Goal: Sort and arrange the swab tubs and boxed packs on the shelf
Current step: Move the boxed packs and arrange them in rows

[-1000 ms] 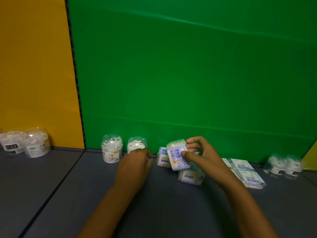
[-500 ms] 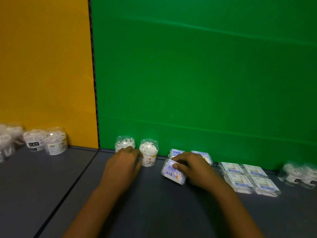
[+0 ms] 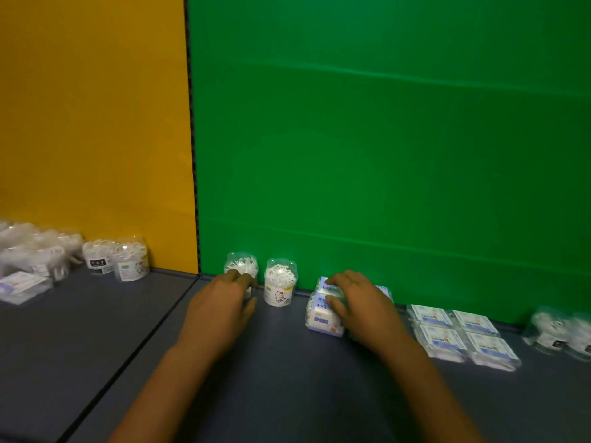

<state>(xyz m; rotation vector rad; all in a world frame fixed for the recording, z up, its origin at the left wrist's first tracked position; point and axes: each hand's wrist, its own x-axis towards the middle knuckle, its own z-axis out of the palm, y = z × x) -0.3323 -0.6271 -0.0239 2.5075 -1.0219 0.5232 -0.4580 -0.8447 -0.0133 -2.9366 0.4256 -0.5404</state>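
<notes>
Two clear swab tubs stand at the foot of the green back wall. My left hand [image 3: 220, 303] holds the left swab tub [image 3: 242, 266], its fingers curled round the tub's front. The second tub [image 3: 280, 284] stands free just to its right. My right hand [image 3: 363, 303] grips a blue-and-white boxed pack [image 3: 323, 322] that rests on the dark shelf [image 3: 281, 372], thumb on its front and fingers over its top. Another boxed pack [image 3: 323, 283] lies right behind it, partly hidden by my fingers.
Several flat boxed packs [image 3: 460, 335] lie in a block at the right. Blurred tubs [image 3: 559, 334] stand at the far right. More tubs [image 3: 116, 257] and a flat box [image 3: 20, 284] sit at the left before the yellow wall. A dark seam [image 3: 134, 353] crosses the shelf.
My right hand brought the boxed pack down from the air onto the shelf, in front of another pack. My left hand stayed at the left tub. The view shifted to the left.
</notes>
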